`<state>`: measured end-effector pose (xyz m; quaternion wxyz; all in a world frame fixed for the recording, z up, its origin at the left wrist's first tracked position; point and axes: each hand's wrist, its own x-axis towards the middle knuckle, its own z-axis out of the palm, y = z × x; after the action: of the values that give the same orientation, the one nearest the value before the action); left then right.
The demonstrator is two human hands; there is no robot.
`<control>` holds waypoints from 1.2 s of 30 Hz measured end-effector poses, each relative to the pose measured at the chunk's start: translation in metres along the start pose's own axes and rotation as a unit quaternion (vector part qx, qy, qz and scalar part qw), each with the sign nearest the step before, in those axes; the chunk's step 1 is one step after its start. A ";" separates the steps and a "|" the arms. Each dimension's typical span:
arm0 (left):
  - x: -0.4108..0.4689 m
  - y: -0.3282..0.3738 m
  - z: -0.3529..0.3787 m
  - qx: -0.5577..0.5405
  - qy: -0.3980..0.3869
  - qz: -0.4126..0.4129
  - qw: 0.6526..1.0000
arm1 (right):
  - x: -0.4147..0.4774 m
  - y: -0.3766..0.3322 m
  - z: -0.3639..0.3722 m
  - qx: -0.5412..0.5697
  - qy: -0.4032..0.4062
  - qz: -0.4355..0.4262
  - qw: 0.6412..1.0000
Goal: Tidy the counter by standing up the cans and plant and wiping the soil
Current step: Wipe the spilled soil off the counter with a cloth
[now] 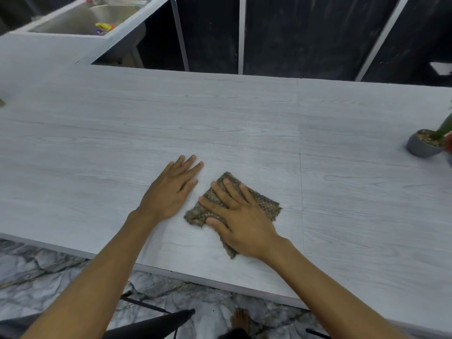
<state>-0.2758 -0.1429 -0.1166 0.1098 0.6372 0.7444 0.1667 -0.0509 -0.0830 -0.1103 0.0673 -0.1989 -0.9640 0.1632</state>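
Observation:
A speckled brown cloth (263,203) lies flat on the pale wood-grain counter (220,118), near its front edge. My right hand (234,216) presses down on the cloth with fingers spread. Just left of the cloth, my left hand (171,189) rests flat on the bare counter, fingers apart, holding nothing. A small plant (442,128) stands upright in a grey pot (419,146) with pebbles at the far right edge of the view. No cans show clearly, and I see no soil on the counter.
A steel sink (97,15) with a colourful packet (104,26) in it sits at the back left. Dark panels with metal strips stand behind the counter. Below the front edge is a marble floor, a dark chair part (151,324) and a bare foot (241,319).

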 end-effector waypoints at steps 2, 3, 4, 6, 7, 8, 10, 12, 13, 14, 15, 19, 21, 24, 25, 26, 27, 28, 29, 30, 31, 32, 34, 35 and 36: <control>0.001 0.001 0.000 0.003 -0.001 -0.006 1.000 | -0.009 0.012 -0.007 -0.001 -0.005 -0.001 1.000; 0.001 0.002 0.000 0.002 0.000 -0.010 1.000 | -0.010 0.019 -0.010 -0.003 0.001 0.011 1.000; 0.001 0.002 0.000 0.001 0.003 -0.012 1.000 | -0.008 0.026 -0.012 -0.009 0.009 0.031 0.999; 0.000 0.003 -0.001 0.002 0.007 -0.013 1.000 | 0.001 0.033 -0.014 -0.017 0.014 0.077 0.997; 0.000 0.003 -0.001 0.002 0.007 -0.011 1.000 | 0.007 0.031 -0.012 -0.019 0.015 0.090 0.996; -0.001 0.003 -0.001 0.000 0.008 -0.010 1.000 | 0.011 0.024 -0.010 -0.019 0.016 0.091 0.996; -0.001 0.003 -0.001 -0.004 0.010 -0.009 1.000 | 0.012 0.005 -0.003 -0.018 0.017 0.061 0.998; -0.001 0.002 -0.001 -0.003 0.009 -0.005 1.000 | -0.001 -0.010 0.003 -0.014 0.013 0.022 1.000; -0.001 0.002 -0.001 -0.001 0.009 -0.003 1.000 | -0.010 -0.011 0.003 -0.009 0.010 0.009 1.000; -0.001 0.001 -0.001 0.001 0.010 -0.001 1.000 | -0.017 -0.008 0.002 -0.007 0.008 0.003 1.000; -0.001 0.001 -0.001 0.003 0.010 -0.002 1.000 | -0.022 -0.002 -0.001 -0.007 0.005 0.004 1.000; -0.001 0.005 0.000 0.003 0.013 -0.012 1.000 | -0.007 0.014 -0.009 -0.005 0.024 0.069 0.997; -0.001 0.005 0.000 0.000 0.014 -0.012 1.000 | 0.004 0.000 -0.004 -0.006 0.023 0.079 0.997; -0.001 0.005 -0.001 -0.001 0.013 -0.009 1.000 | -0.003 -0.018 0.008 -0.009 0.014 0.032 0.999; -0.001 0.005 -0.001 -0.002 0.011 -0.012 1.000 | -0.009 -0.018 0.008 -0.007 0.010 0.020 1.000; -0.001 0.005 -0.001 -0.004 0.010 -0.014 1.000 | -0.012 -0.014 0.006 -0.004 0.009 0.013 1.000; -0.002 0.006 -0.001 -0.006 0.009 -0.014 1.000 | -0.014 -0.010 0.004 -0.001 0.008 0.015 1.000; -0.003 0.006 -0.002 -0.010 0.008 -0.013 1.000 | -0.014 -0.007 0.001 0.002 0.006 0.023 1.000; -0.004 0.007 -0.002 -0.018 0.007 -0.014 1.000 | -0.014 -0.005 -0.001 0.006 0.002 0.037 0.999; -0.005 0.008 -0.003 -0.029 0.005 -0.015 0.999 | -0.013 -0.005 -0.004 0.011 -0.003 0.052 0.999; -0.005 0.009 -0.004 -0.040 0.004 -0.017 0.999 | -0.011 -0.006 -0.006 0.014 -0.008 0.063 0.998; -0.006 0.011 -0.006 -0.051 0.006 -0.019 0.998 | -0.009 -0.008 -0.007 0.013 -0.013 0.069 0.997; -0.011 0.016 -0.007 -0.064 0.017 -0.020 0.998 | -0.006 -0.009 -0.011 0.001 -0.010 0.073 0.997; -0.014 0.018 -0.006 -0.066 0.023 -0.018 0.997 | -0.004 -0.007 -0.013 -0.006 -0.005 0.076 0.997; -0.017 0.019 -0.005 -0.067 0.026 -0.017 0.997 | -0.002 -0.005 -0.014 -0.013 -0.004 0.076 0.997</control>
<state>-0.2573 -0.1579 -0.1051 0.1356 0.6112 0.7449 0.2305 -0.0478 -0.0841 -0.0962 0.0478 -0.2721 -0.9483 0.1561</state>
